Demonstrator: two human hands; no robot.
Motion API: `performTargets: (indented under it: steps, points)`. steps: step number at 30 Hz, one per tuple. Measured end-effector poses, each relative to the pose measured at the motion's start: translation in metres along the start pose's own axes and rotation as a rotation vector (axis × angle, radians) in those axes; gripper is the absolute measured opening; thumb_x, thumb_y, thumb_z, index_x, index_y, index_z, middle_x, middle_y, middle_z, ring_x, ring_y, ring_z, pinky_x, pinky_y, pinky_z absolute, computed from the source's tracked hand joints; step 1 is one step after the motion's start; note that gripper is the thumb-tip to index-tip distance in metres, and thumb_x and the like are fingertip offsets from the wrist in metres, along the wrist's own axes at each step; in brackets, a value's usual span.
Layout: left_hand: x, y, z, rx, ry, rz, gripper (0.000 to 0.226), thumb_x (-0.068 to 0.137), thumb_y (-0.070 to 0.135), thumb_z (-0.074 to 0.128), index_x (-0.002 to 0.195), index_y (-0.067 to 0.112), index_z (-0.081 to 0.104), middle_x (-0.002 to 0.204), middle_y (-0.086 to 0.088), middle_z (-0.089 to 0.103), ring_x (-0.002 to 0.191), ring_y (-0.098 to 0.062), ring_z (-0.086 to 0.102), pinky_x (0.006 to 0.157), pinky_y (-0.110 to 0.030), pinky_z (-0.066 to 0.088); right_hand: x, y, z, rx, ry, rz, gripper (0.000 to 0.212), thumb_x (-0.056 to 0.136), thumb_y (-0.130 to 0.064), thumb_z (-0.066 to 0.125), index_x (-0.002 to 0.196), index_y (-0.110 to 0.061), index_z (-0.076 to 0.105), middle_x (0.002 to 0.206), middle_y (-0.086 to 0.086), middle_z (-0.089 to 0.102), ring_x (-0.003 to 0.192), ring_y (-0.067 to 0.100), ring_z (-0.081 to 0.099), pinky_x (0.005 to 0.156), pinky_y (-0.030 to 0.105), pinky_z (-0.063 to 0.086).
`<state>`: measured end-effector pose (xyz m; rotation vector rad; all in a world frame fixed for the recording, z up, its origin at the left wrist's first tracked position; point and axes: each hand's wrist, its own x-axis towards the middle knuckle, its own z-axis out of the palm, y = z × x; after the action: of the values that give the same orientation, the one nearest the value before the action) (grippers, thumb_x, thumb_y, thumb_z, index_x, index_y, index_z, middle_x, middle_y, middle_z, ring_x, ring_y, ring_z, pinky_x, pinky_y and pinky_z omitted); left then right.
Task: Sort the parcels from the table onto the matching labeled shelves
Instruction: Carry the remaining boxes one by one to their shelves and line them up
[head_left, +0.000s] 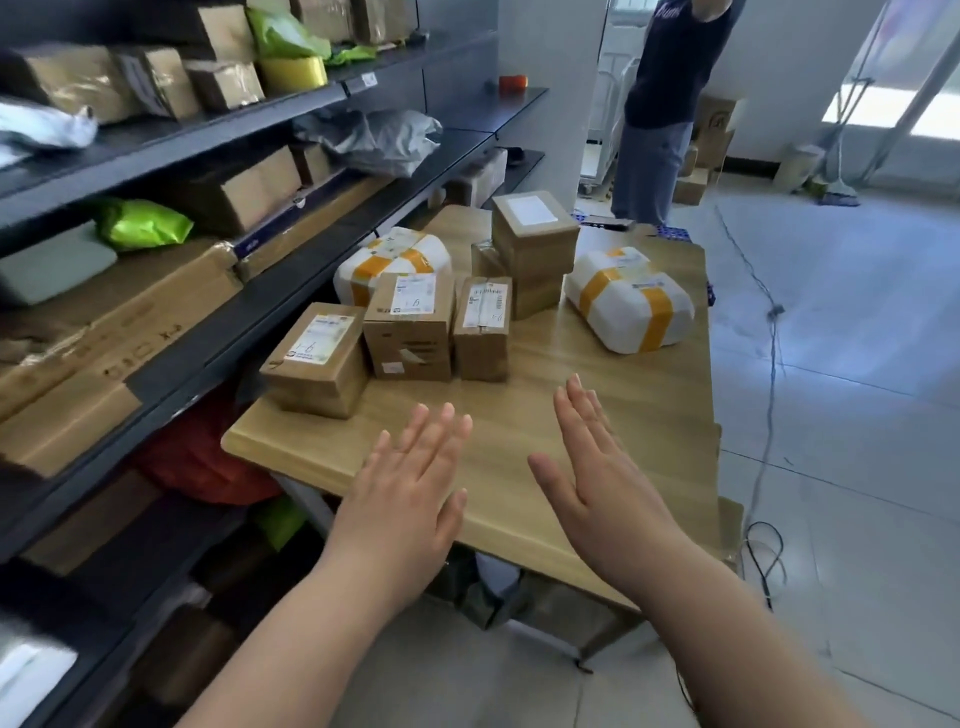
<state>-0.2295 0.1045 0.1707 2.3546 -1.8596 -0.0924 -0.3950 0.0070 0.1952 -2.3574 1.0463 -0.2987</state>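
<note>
- The left hand and right hand hover flat and empty, fingers straight, over the light wooden bench at lower centre.
- Brown cardboard parcels and white orange-taped parcels sit mid-frame on it.
- Likely slip: misreading a small handwritten label would send a parcel to the wrong dark metal shelf at left.
- Tugging neighbours could topple the tall stacked box.

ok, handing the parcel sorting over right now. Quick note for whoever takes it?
Left hand: open, empty, above the table near its front edge.
Right hand: open, empty, beside it.
On the table: front row of brown boxes, taller brown box behind, left white parcel, right white parcel.
Shelves hold parcels; which came from the table, cannot tell.
Left: shelve every table parcel by label.
</note>
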Motion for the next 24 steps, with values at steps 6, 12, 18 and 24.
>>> performTargets:
  steps: [6,12,18,24]
  points:
    - [0.046,-0.014,0.007,0.000,-0.037,-0.063,0.061,0.100,0.043,0.020,0.137,0.031,-0.028,0.148,0.013,-0.031,0.138,-0.007,-0.030,0.112,-0.028,-0.017,0.047,0.022,0.013,0.028,-0.098,0.000,0.069,0.097,-0.052,0.026,0.149,-0.027,-0.010,0.143,-0.021,-0.028,0.135,-0.004,-0.024,0.110,0.017,-0.007]
    - [0.109,-0.040,0.029,-0.034,-0.098,-0.016,0.065,0.101,0.040,0.024,0.146,0.028,-0.020,0.151,0.013,-0.028,0.138,-0.005,-0.027,0.113,-0.029,-0.015,0.099,0.034,0.020,0.052,-0.117,0.062,0.069,0.097,-0.050,0.029,0.149,-0.028,-0.010,0.145,-0.022,-0.027,0.135,-0.006,-0.024,0.109,0.015,-0.007]
    - [0.204,-0.065,0.038,-0.089,-0.151,0.099,0.065,0.101,0.038,0.027,0.150,0.023,-0.012,0.156,0.010,-0.020,0.139,-0.003,-0.023,0.115,-0.028,-0.012,0.176,0.041,0.024,0.062,-0.076,0.187,0.068,0.098,-0.046,0.032,0.151,-0.023,-0.004,0.154,-0.015,-0.019,0.135,-0.006,-0.019,0.110,0.015,-0.005]
    - [0.288,-0.090,0.064,-0.149,-0.259,0.140,0.067,0.102,0.035,0.029,0.150,0.013,-0.011,0.159,-0.002,-0.017,0.144,-0.011,-0.017,0.115,-0.026,-0.009,0.242,0.051,0.054,0.080,-0.092,0.313,0.067,0.099,-0.043,0.033,0.151,-0.018,-0.001,0.157,-0.008,-0.016,0.142,0.001,-0.015,0.107,0.012,-0.007]
